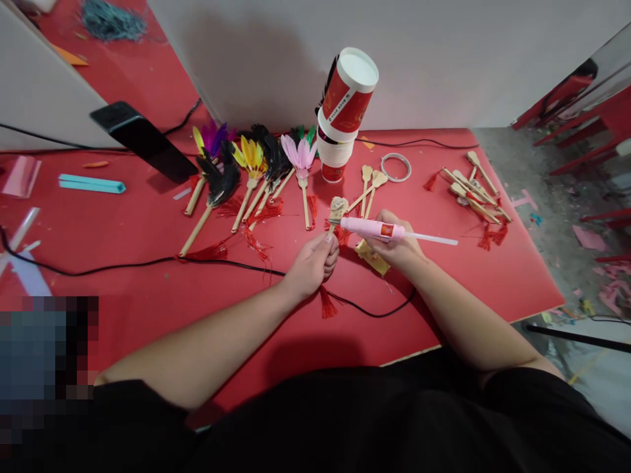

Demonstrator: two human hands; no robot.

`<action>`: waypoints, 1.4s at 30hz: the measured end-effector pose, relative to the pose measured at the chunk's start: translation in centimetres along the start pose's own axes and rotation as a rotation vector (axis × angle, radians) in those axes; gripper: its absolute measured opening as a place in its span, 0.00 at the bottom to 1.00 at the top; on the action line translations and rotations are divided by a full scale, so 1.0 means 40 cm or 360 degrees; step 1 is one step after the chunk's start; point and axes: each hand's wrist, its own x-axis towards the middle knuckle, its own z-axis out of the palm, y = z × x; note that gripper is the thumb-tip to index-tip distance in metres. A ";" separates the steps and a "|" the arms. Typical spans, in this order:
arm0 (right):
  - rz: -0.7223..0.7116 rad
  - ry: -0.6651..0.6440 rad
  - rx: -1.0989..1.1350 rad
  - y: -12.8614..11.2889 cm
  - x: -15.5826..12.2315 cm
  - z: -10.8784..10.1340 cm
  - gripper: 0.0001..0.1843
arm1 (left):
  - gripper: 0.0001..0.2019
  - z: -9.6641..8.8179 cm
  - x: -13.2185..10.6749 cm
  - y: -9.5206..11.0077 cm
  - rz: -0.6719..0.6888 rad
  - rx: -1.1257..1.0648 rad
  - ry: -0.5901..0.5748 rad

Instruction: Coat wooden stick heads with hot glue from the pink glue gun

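My left hand [315, 264] is closed round the handle of a small wooden fan handle [338, 207], whose wide head points away from me. A red tassel [328, 303] hangs below that fist. In my right hand [394, 243] is a pink hot glue gun [367, 227], a clear glue stick [434, 238] jutting from its back. The gun's nozzle is at the wooden head, just above my left fingers; whether it touches I cannot tell. Beneath my right hand lies a yellow piece [373, 257], partly hidden.
Feathered fans [300, 154] with red tassels lie left of stacked paper cups [340, 141]. Bare wooden handles [367, 184], a tape roll [396, 167] and a handle pile [476, 187] lie right. A phone [142, 141] leans at left. A black cord [221, 261] crosses the red table [221, 328].
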 end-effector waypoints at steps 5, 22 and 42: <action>-0.0048 0.0043 0.0010 -0.002 -0.004 0.005 0.26 | 0.33 -0.003 0.000 -0.001 0.0010 -0.0007 -0.0028; -0.0130 0.0043 -0.0055 -0.012 0.008 0.004 0.27 | 0.30 -0.007 -0.002 -0.008 0.0000 -0.0004 -0.0033; -0.0111 0.0213 -0.0428 0.026 0.042 -0.002 0.29 | 0.34 0.020 -0.005 0.009 0.0166 0.0099 0.0012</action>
